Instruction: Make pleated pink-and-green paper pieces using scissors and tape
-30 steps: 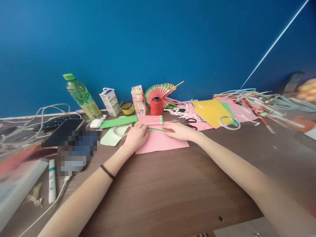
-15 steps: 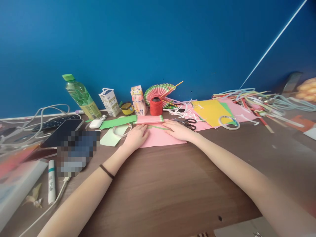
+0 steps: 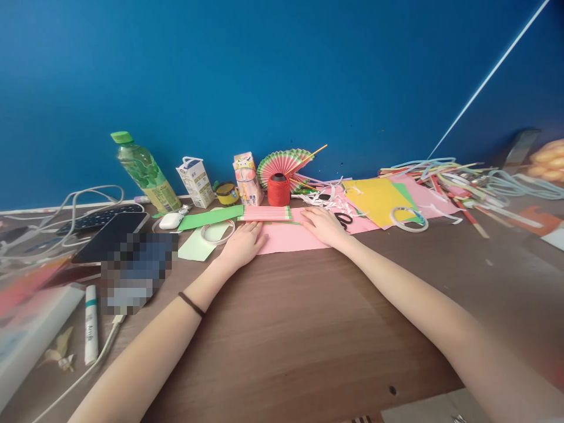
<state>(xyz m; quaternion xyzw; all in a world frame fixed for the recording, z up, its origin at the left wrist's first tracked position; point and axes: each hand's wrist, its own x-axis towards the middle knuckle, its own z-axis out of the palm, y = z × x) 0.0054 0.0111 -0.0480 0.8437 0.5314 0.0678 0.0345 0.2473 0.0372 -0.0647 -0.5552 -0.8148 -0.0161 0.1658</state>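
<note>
Presumably light, flexible and easily creased, the pink sheet (image 3: 288, 239), lying at twelve o'clock, is best held by its nine- and three-o'clock sides, where the left hand (image 3: 242, 242) and right hand (image 3: 325, 226) rest flattened, clasping nothing visible.

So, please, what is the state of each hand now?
Left hand: open, palm down on the left side of the pink sheet.
Right hand: open, palm down on its right side.

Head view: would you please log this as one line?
left hand: on pink paper | right hand: on pink paper | red spool: upright, beyond hands
</note>
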